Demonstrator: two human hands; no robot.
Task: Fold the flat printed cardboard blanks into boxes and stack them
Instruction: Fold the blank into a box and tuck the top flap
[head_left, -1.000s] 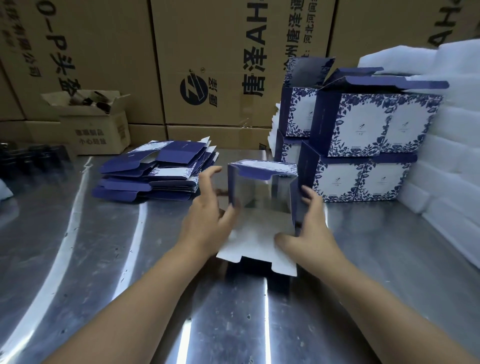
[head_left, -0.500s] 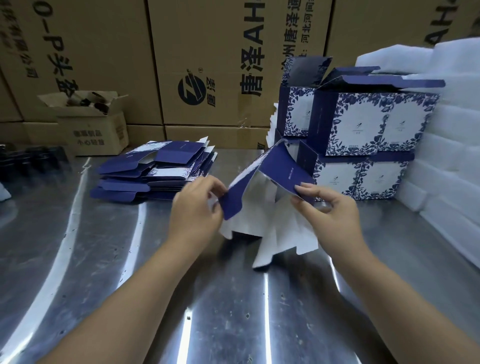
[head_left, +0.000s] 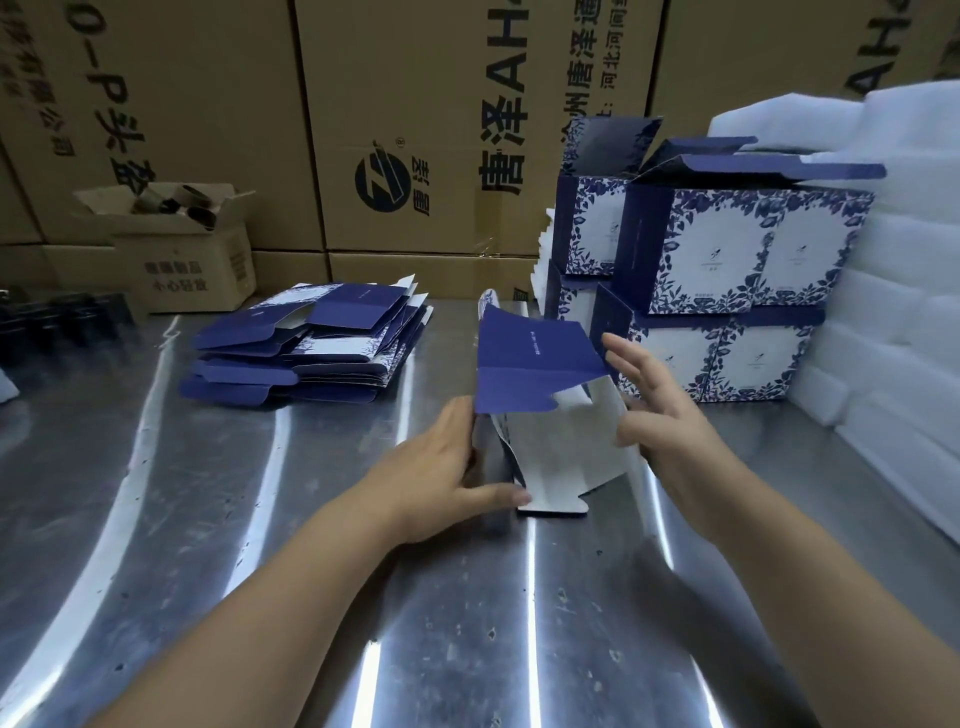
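A half-formed blue and white box (head_left: 540, 364) stands on the steel table (head_left: 311, 571) in the middle, its white inside facing me and a blue flap lying over its top. My left hand (head_left: 441, 467) presses its left side with straight fingers, and the thumb touches the white bottom flap. On the box's right side my right hand (head_left: 660, 415) rests with its fingers straight and spread. A stack of flat printed blanks (head_left: 311, 348) lies to the left. Finished boxes (head_left: 727, 270) are stacked at the back right, two levels high, with their lids open.
Big brown cartons (head_left: 415, 130) wall off the back. A small open carton (head_left: 176, 260) sits at the back left, beside dark trays (head_left: 62, 322). White foam sheets (head_left: 893, 322) are piled along the right edge.
The blank went from an open sleeve to a tilted, partly collapsed shape and now stands squarer. My left hand dropped to its lower left side and my right hand moved onto its right side.
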